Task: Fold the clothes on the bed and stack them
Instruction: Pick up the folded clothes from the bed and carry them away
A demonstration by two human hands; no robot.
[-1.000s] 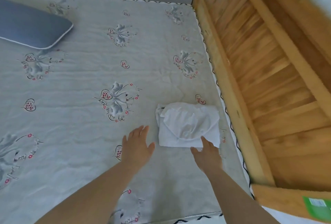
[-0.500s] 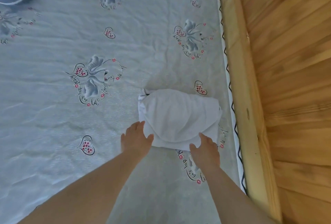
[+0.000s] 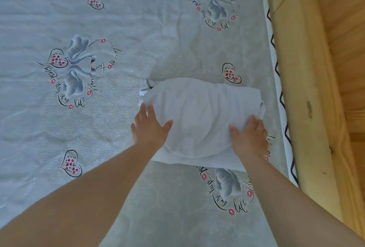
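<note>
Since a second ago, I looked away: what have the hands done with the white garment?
Both hands moved forward onto the folded white garment. The left hand, which lay flat on the bed sheet beside it, now presses its left edge; the right hand slid from the near edge onto its right side. The garment stays folded near the wooden bed frame.

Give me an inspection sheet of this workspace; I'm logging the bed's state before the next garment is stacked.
Surface: bed sheet, grey with swan and heart prints, lightly wrinkled.
Job's things: one folded white garment lying flat near the sheet's right edge; no stack seen.
Clutter: nothing seen.
Hands: left hand rests flat on the garment's left side, fingers straight; right hand rests on its right side, fingers relaxed.
Cables: nothing seen.
Surroundings: wooden bed frame along the right, wooden floor beyond it.
</note>
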